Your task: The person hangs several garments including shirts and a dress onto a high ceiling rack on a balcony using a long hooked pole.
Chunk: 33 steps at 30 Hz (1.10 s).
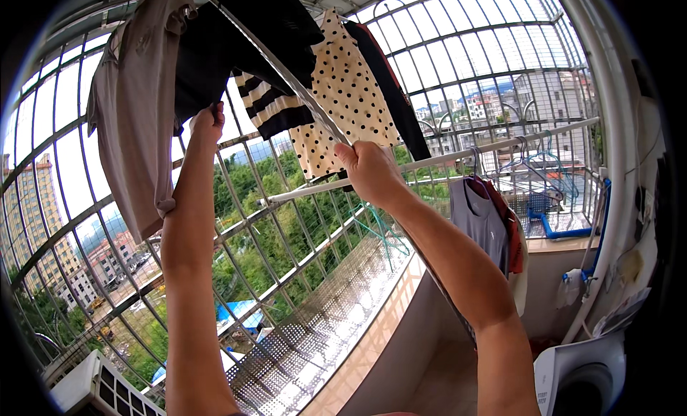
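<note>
My right hand grips a long metal pole, which slants from the top of the view down behind my right forearm. Raised at the upper left, my left hand has its fingers closed on the lower edge of a black garment. A grey-brown shirt hangs just left of that hand, touching my forearm. Beyond the pole hang a striped black-and-cream garment, a cream polka-dot garment and a dark garment with red trim. The pole's upper tip is hidden among the clothes.
Metal window bars enclose the balcony above a perforated metal ledge. A white rail carries hangers and a grey tank top. A white washing machine stands lower right; an air-conditioner unit sits lower left.
</note>
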Each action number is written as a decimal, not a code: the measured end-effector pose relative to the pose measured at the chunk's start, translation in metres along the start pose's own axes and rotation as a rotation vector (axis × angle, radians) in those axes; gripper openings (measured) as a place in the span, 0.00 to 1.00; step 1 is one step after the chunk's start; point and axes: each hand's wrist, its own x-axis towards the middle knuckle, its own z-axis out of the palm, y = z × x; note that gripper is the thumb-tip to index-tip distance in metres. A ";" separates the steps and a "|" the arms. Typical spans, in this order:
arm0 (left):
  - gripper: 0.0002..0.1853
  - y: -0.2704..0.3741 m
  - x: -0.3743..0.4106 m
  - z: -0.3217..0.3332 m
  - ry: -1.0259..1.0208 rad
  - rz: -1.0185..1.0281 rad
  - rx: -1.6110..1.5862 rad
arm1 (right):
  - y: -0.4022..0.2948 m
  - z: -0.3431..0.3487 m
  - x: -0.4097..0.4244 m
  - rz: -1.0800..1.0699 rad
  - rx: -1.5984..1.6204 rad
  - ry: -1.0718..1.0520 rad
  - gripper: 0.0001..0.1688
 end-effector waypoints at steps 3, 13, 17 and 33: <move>0.08 -0.006 -0.013 -0.002 0.059 0.045 0.150 | 0.002 -0.022 -0.004 0.057 -0.191 -0.027 0.29; 0.04 0.006 -0.028 0.002 -0.005 0.142 0.170 | -0.022 -0.130 0.022 -0.148 -0.713 0.138 0.28; 0.06 0.021 -0.023 -0.001 -0.105 0.228 0.158 | -0.072 -0.180 0.042 -0.312 -0.907 0.343 0.32; 0.09 -0.039 -0.028 -0.041 -0.041 0.196 0.248 | -0.007 -0.217 -0.037 0.021 -0.321 -0.058 0.30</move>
